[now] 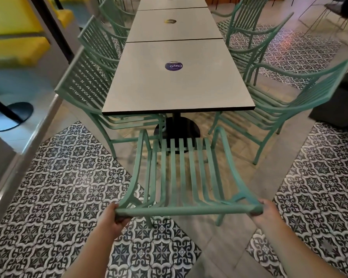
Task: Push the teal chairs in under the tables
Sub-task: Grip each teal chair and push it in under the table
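While both hands hold on tight, the teal chair (186, 177) stands at the near end of the long row of tables. The left hand (114, 217) grips one end of the chair's top bar, and the right hand (263, 210) grips the other end, fingers curled round it. The chair's seat faces the nearest grey table (177, 83), with its front close to the black round foot (177, 130) of that table. A purple round sticker (174, 66) sits on the table top. More teal chairs line both sides: the left chair (82, 87) is tucked in close, and the right chair (285, 105) stands out at a slant. The floor (68, 187) has black and white pattern tiles next to plain grey ones. Yellow seats (18, 47) show far off on the left.
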`<action>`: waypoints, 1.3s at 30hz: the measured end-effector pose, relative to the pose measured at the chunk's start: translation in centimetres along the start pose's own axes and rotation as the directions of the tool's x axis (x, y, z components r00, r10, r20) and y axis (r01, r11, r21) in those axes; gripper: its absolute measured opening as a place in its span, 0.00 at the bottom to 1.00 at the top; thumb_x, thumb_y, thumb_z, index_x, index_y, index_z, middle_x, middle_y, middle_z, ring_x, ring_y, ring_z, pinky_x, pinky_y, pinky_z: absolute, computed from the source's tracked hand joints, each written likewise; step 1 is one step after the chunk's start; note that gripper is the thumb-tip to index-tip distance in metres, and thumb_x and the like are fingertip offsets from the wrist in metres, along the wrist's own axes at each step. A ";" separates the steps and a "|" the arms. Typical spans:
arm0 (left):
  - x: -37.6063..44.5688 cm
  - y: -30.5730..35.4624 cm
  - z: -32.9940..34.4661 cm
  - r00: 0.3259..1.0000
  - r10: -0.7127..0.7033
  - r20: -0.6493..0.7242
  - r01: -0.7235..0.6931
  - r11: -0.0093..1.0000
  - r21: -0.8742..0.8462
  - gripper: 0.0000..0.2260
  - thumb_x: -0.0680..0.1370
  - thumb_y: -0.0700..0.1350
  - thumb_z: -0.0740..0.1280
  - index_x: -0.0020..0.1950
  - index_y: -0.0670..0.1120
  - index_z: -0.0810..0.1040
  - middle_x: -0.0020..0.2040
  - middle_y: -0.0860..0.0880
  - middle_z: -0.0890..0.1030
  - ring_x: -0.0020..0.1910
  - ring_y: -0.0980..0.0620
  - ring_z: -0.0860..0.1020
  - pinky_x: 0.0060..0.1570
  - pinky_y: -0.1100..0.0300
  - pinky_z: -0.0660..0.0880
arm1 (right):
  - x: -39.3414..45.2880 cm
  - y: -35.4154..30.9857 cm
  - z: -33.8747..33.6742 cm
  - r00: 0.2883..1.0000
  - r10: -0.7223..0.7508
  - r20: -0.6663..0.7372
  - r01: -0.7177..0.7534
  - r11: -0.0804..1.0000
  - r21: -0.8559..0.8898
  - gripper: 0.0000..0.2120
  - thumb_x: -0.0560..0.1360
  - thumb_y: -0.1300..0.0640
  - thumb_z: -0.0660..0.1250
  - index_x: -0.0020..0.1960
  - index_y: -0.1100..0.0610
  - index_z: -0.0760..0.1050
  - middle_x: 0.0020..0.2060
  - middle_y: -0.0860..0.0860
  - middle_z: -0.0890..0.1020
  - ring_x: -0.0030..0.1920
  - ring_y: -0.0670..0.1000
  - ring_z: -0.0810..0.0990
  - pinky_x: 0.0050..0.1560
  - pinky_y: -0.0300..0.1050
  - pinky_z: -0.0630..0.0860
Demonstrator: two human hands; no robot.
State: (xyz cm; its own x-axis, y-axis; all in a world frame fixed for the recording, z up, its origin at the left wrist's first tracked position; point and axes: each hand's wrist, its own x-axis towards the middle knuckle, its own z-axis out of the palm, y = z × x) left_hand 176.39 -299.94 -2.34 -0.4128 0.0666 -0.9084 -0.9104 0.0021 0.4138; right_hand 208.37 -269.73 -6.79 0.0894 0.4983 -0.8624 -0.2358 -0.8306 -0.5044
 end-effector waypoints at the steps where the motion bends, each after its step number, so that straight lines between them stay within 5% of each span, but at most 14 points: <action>1: 0.1 0.1 0.2 1.000 0.002 -0.003 -0.002 1.000 0.001 0.14 0.82 0.44 0.61 0.62 0.36 0.70 0.60 0.34 0.75 0.55 0.38 0.77 0.52 0.48 0.75 | 0.2 -0.1 0.2 1.000 -0.004 -0.001 0.004 1.000 -0.007 0.23 0.76 0.63 0.52 0.71 0.63 0.64 0.49 0.61 0.74 0.42 0.58 0.75 0.38 0.52 0.78; 5: 0.3 0.6 1.0 1.000 0.001 -0.018 -0.001 1.000 -0.012 0.17 0.81 0.44 0.61 0.66 0.35 0.69 0.61 0.34 0.76 0.60 0.38 0.76 0.53 0.48 0.76 | 0.5 -0.6 1.1 1.000 -0.001 0.012 0.001 1.000 0.006 0.23 0.76 0.63 0.54 0.71 0.63 0.64 0.59 0.62 0.73 0.46 0.59 0.76 0.51 0.55 0.75; 9: 0.4 0.7 1.2 1.000 0.002 -0.009 -0.002 1.000 0.010 0.17 0.82 0.45 0.61 0.65 0.36 0.70 0.55 0.34 0.76 0.57 0.39 0.76 0.50 0.48 0.75 | 0.3 -0.9 1.5 1.000 0.004 -0.011 -0.003 1.000 0.030 0.22 0.75 0.62 0.55 0.70 0.62 0.66 0.60 0.62 0.74 0.45 0.59 0.76 0.39 0.54 0.75; 15: 0.2 0.5 1.0 0.999 0.047 -0.011 -0.046 0.997 0.068 0.17 0.82 0.44 0.61 0.68 0.36 0.69 0.64 0.34 0.75 0.61 0.38 0.76 0.48 0.48 0.77 | 0.0 -0.8 1.4 1.000 0.018 0.001 -0.018 0.998 0.059 0.17 0.76 0.61 0.57 0.64 0.62 0.68 0.57 0.62 0.74 0.44 0.58 0.76 0.31 0.50 0.78; 19: 0.1 0.5 0.6 0.999 0.040 0.018 -0.042 0.992 0.122 0.14 0.82 0.40 0.60 0.66 0.37 0.70 0.63 0.34 0.75 0.52 0.41 0.79 0.41 0.50 0.77 | -0.8 -0.9 1.5 0.999 0.027 0.039 -0.029 0.998 0.061 0.12 0.77 0.61 0.55 0.60 0.59 0.67 0.48 0.61 0.73 0.40 0.56 0.73 0.26 0.45 0.78; 23: 0.0 0.2 0.9 0.989 0.147 -0.003 -0.145 0.981 0.131 0.17 0.82 0.41 0.59 0.70 0.37 0.68 0.68 0.35 0.72 0.64 0.38 0.75 0.57 0.46 0.76 | -1.6 -1.1 1.7 0.997 0.033 0.065 -0.035 0.999 0.034 0.11 0.77 0.62 0.54 0.59 0.59 0.66 0.42 0.59 0.71 0.40 0.56 0.72 0.26 0.45 0.77; 26: -0.1 0.3 0.3 0.999 0.046 0.015 -0.048 0.992 0.115 0.15 0.82 0.41 0.59 0.67 0.37 0.69 0.63 0.34 0.75 0.53 0.40 0.78 0.42 0.48 0.77 | -1.9 -0.9 1.6 0.997 0.032 0.072 -0.036 0.998 0.050 0.12 0.78 0.62 0.54 0.60 0.58 0.66 0.45 0.60 0.72 0.41 0.56 0.73 0.25 0.46 0.77; 31: 0.6 0.5 0.0 1.000 0.008 0.002 -0.008 0.998 0.059 0.15 0.81 0.43 0.61 0.65 0.36 0.71 0.58 0.34 0.77 0.49 0.39 0.79 0.37 0.49 0.76 | -2.2 -1.1 1.5 0.997 0.020 0.069 -0.021 1.000 0.015 0.11 0.77 0.62 0.55 0.59 0.59 0.66 0.47 0.61 0.72 0.41 0.57 0.73 0.39 0.54 0.76; 35: 0.9 0.5 0.0 1.000 0.013 -0.008 -0.013 0.999 0.040 0.16 0.81 0.44 0.61 0.65 0.36 0.71 0.57 0.34 0.78 0.48 0.39 0.79 0.40 0.49 0.76 | -2.5 -1.1 1.8 0.999 0.008 0.053 -0.007 1.000 -0.015 0.09 0.79 0.61 0.54 0.58 0.58 0.65 0.43 0.59 0.71 0.40 0.56 0.72 0.41 0.53 0.72; 39: 0.9 0.4 0.0 1.000 0.024 -0.004 -0.024 0.999 0.044 0.16 0.81 0.44 0.61 0.65 0.36 0.70 0.53 0.34 0.77 0.47 0.39 0.79 0.43 0.49 0.76 | -2.5 -1.1 1.8 0.999 0.004 0.049 -0.004 1.000 -0.006 0.10 0.79 0.61 0.55 0.59 0.59 0.66 0.54 0.61 0.71 0.40 0.57 0.72 0.49 0.54 0.73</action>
State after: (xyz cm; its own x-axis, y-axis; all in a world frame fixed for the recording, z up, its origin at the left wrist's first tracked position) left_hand 175.64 -299.86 -2.98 -0.4347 0.0627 -0.8984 -0.8981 0.0439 0.4376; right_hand 206.71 -269.62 -3.96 0.0414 0.5064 -0.8613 -0.2303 -0.8340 -0.5014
